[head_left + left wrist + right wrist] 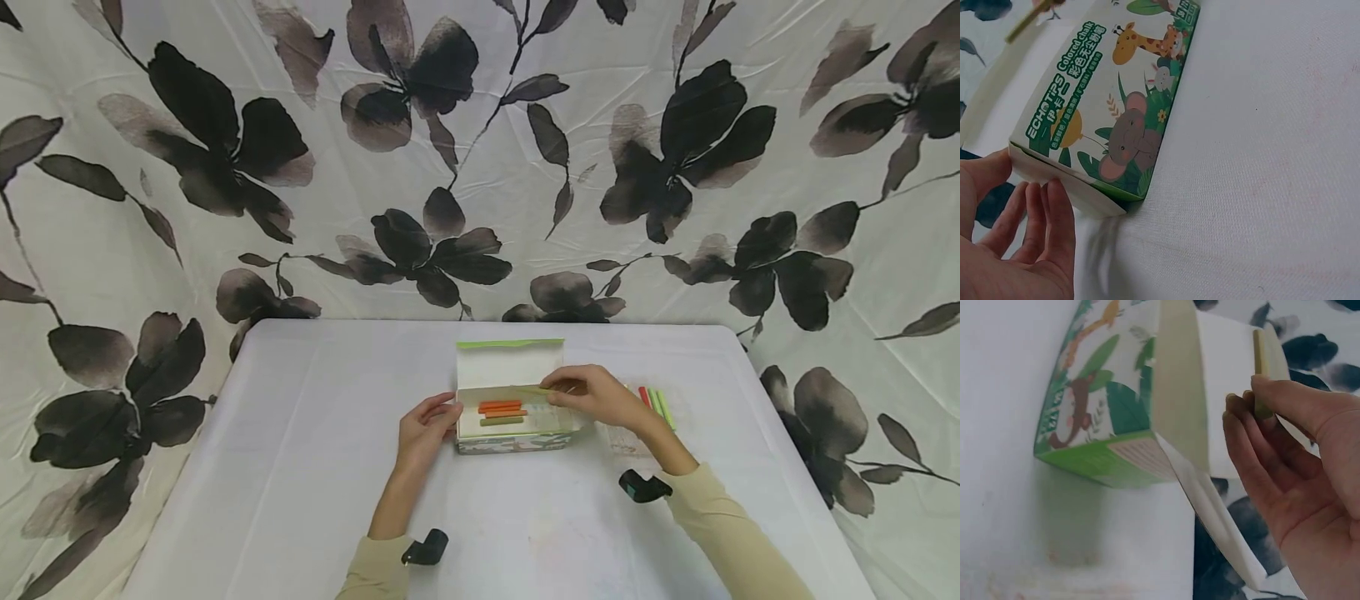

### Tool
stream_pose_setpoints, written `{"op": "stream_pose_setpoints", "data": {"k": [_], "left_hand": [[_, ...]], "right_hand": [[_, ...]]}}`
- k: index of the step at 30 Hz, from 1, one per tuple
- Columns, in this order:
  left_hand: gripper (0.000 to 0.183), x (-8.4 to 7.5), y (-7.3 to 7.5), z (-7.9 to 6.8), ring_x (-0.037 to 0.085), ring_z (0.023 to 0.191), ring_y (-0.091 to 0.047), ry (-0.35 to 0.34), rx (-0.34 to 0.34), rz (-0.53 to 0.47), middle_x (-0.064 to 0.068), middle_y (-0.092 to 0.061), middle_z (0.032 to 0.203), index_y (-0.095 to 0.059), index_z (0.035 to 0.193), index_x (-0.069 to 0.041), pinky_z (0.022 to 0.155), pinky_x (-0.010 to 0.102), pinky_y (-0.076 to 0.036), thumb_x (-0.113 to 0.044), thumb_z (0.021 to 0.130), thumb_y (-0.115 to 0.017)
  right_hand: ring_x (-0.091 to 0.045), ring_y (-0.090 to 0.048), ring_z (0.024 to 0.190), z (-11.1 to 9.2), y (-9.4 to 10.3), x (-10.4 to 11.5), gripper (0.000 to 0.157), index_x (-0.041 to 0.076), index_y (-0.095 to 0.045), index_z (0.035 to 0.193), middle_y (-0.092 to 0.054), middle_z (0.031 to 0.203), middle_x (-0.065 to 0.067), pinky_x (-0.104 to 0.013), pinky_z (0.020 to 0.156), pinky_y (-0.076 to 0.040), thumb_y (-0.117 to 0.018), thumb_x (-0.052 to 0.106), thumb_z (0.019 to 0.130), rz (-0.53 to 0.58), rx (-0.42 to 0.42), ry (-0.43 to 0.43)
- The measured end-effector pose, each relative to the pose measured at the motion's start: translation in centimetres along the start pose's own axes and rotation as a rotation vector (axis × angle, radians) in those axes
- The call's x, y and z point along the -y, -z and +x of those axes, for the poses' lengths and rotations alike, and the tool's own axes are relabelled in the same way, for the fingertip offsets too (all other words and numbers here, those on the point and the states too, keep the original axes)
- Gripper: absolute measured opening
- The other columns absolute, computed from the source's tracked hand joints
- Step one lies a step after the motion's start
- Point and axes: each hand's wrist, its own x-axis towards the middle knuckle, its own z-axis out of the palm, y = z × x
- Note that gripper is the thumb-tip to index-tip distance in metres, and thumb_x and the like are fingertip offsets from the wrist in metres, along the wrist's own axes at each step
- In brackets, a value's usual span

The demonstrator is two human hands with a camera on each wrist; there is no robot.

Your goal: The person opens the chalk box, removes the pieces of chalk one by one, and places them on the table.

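Head view: box (514,445) holds orange sticks (501,407), olive stick (501,421); right fingers (1245,445) pinch yellowish stick (1260,353); left fingers (1060,219), parted, touch box.

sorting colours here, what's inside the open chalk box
Inside the box lie orange sticks and an olive-green stick. The right hand covers its far right corner, and anything beneath the sticks is hidden, so I can't say what's there.

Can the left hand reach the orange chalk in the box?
Probably yes: the left hand is touching the end of the box, the lid is up, and nothing seems to cover the orange chalk.
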Motion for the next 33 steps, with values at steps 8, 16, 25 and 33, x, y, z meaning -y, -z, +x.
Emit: {"op": "stream_pose_setpoints", "data": {"k": [8, 16, 25, 33], "left_hand": [[0.038, 0.3, 0.3, 0.2, 0.016, 0.085, -0.067, 0.015, -0.006, 0.012, 0.008, -0.07, 0.103, -0.07, 0.125, -0.002, 0.069, 0.022, -0.057, -0.017, 0.092, -0.08], [0.039, 0.5, 0.4, 0.5, 0.015, 0.081, -0.066, 0.01, 0.0, 0.006, 0.008, -0.07, 0.101, -0.069, 0.125, -0.001, 0.067, 0.023, -0.057, -0.017, 0.091, -0.08], [0.038, 0.5, 0.3, 0.5, 0.01, 0.079, -0.065, 0.011, -0.002, 0.008, 0.006, -0.07, 0.099, -0.07, 0.125, -0.002, 0.067, 0.022, -0.056, -0.015, 0.091, -0.08], [0.04, 0.6, 0.1, 0.7, 0.012, 0.082, -0.065, 0.016, 0.011, 0.003, 0.007, -0.07, 0.102, -0.069, 0.127, -0.002, 0.069, 0.022, -0.056, -0.017, 0.091, -0.08]], "right_hand": [[-0.026, -0.068, 0.102, -2.0, 2.6, -0.2, 0.027, 0.003, -0.071, 0.124, -0.072, 0.113, -0.012, -0.031, 0.086, -0.057, -0.071, 0.015, 0.099, 0.093, -0.142, -0.117], [-0.025, -0.069, 0.104, -4.1, 4.4, -1.1, 0.034, 0.0, -0.066, 0.128, -0.069, 0.119, -0.019, -0.031, 0.087, -0.058, -0.069, 0.02, 0.101, 0.185, -0.264, -0.215], [-0.009, -0.069, 0.1, -6.6, 5.7, -2.7, 0.046, -0.003, -0.061, 0.135, -0.07, 0.12, -0.014, -0.026, 0.087, -0.058, -0.069, 0.027, 0.101, 0.24, -0.382, -0.332], [-0.008, -0.067, 0.102, -9.0, 6.2, -4.6, 0.055, -0.007, -0.056, 0.14, -0.071, 0.107, 0.014, -0.022, 0.087, -0.056, -0.067, 0.032, 0.102, 0.266, -0.465, -0.407]]}}
